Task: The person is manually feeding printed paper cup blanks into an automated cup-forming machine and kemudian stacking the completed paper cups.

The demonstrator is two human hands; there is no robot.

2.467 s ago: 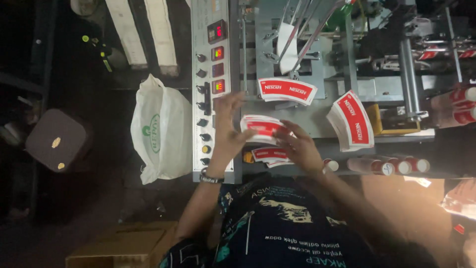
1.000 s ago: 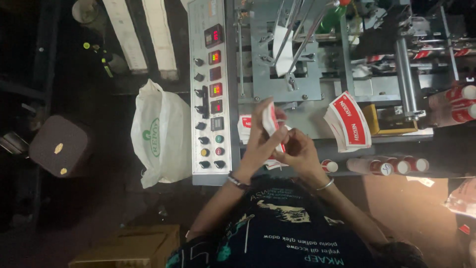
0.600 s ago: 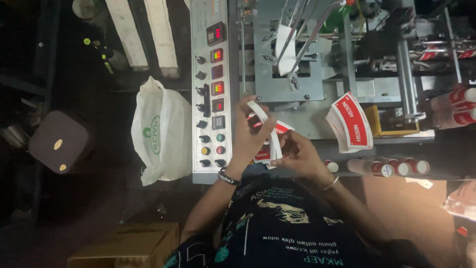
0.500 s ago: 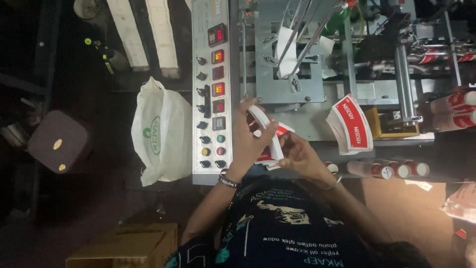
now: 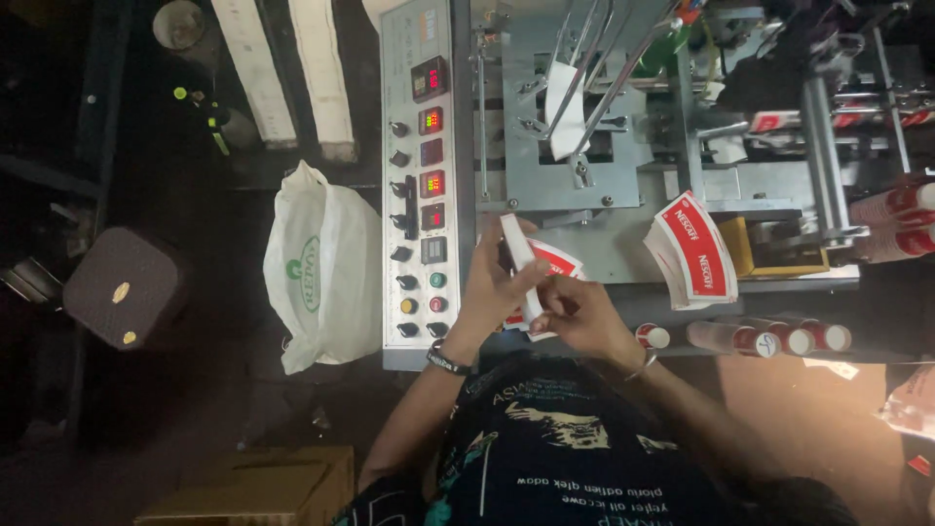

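Looking down from the head camera, your left hand (image 5: pixel 492 292) is wrapped around a stack of fan-shaped red-and-white paper cup blanks (image 5: pixel 526 268), fingers curled round its edge so the stack stands on edge above the grey machine bed (image 5: pixel 623 255). Your right hand (image 5: pixel 577 314) sits just beside it, fingertips pinching the lower end of the same stack; how many blanks it grips cannot be told, since the hands cover that end. The stack lies in front of your chest, just right of the control panel (image 5: pixel 421 185) with its red displays and knobs. A second fan of blanks (image 5: pixel 690 248) rests on the bed to the right, well apart from your hands. Finished red-and-white cups (image 5: pixel 769 338) lie in a row along the machine's near edge. A white plastic bag (image 5: pixel 324 268) hangs left of the panel, a dark box (image 5: pixel 122 289) sits further left, and a cardboard carton (image 5: pixel 258 485) lies near your left elbow.
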